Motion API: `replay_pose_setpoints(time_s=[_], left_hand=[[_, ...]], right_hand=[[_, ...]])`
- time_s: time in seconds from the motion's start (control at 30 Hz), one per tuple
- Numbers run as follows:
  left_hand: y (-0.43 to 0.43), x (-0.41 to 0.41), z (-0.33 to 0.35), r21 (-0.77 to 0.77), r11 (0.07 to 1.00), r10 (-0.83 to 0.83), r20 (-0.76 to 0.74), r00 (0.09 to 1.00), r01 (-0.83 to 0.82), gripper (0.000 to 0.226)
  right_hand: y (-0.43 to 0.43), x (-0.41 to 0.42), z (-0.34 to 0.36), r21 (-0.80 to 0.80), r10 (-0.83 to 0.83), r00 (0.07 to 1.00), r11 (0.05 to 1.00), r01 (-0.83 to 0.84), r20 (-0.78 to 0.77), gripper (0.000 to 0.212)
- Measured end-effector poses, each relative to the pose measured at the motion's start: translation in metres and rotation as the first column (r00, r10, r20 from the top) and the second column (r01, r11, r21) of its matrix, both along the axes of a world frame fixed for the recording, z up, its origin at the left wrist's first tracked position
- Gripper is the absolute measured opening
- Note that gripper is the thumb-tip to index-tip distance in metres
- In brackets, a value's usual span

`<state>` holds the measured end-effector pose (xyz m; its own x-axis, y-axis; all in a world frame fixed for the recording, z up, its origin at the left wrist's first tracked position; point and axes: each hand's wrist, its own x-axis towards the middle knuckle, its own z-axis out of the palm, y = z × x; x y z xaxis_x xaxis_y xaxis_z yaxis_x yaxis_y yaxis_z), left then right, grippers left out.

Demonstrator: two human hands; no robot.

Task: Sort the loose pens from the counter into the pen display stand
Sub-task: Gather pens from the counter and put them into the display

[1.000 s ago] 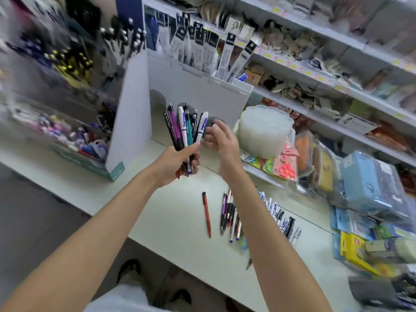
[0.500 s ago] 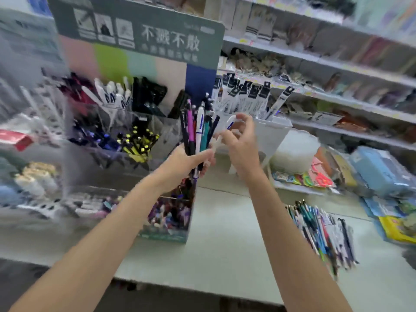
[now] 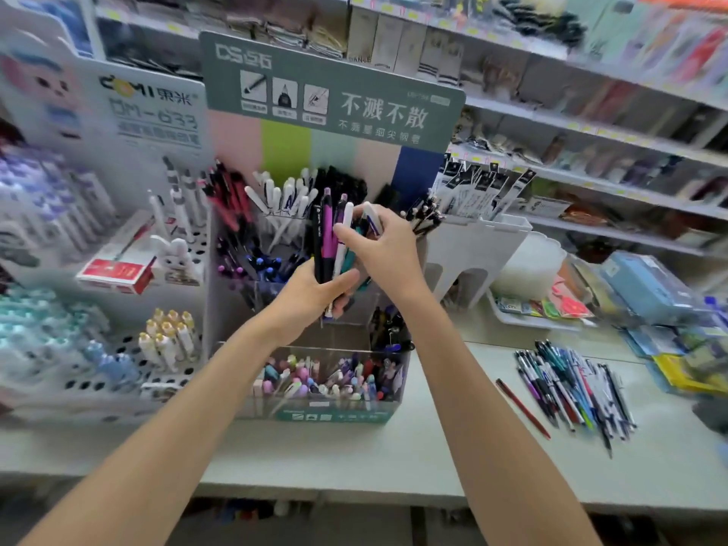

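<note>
Now raised before the pen display stand (image 3: 335, 416), the pen bundle (image 3: 327, 230) is clasped in the left grip (image 3: 315, 293) while the right grip (image 3: 384, 250) pinches one white pen (image 3: 372, 219) out, apparently for slotting.

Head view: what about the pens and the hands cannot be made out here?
All in the head view:
- pen bundle: lower ends hidden inside the left hand.
- white pen: mostly covered by the right hand.
- loose pens: overlapping, too small to count.
- pen display stand: middle compartments hidden behind both hands.
- shelf goods: blurred.
</note>
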<state>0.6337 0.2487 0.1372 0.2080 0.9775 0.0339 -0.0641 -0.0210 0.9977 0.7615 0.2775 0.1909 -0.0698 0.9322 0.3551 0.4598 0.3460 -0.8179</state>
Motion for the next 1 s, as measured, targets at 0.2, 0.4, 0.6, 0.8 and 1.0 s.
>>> replay_pose_setpoints(time_s=[0.2, 0.4, 0.6, 0.8, 1.0], left_hand=[[-0.006, -0.031, -0.005, -0.093, 0.996, 0.032, 0.178, 0.983, -0.016, 0.016], [0.0, -0.052, 0.0, -0.134, 0.991, 0.034, 0.241, 0.97, -0.002, 0.015], [0.007, -0.088, 0.005, -0.146, 0.989, 0.042, 0.317, 0.947, 0.005, 0.015], [0.01, -0.129, 0.008, -0.167, 0.986, 0.051, 0.274, 0.96, -0.004, 0.022], [0.013, -0.139, 0.014, -0.202, 0.979, 0.078, 0.362, 0.929, -0.003, 0.041]], right_hand=[[0.006, -0.017, -0.004, -0.227, -0.107, 0.887, 0.974, 0.003, -0.449, 0.007], [0.018, -0.038, -0.004, -0.241, -0.168, 0.711, 0.97, -0.002, -0.683, 0.014], [0.028, -0.053, 0.029, -0.088, -0.054, 0.488, 0.995, -0.047, -0.871, 0.008], [0.052, -0.075, 0.06, 0.056, 0.055, 0.602, 0.998, -0.017, -0.796, 0.019], [0.073, -0.102, 0.045, 0.071, -0.022, 0.829, 0.995, 0.074, -0.558, 0.018]])
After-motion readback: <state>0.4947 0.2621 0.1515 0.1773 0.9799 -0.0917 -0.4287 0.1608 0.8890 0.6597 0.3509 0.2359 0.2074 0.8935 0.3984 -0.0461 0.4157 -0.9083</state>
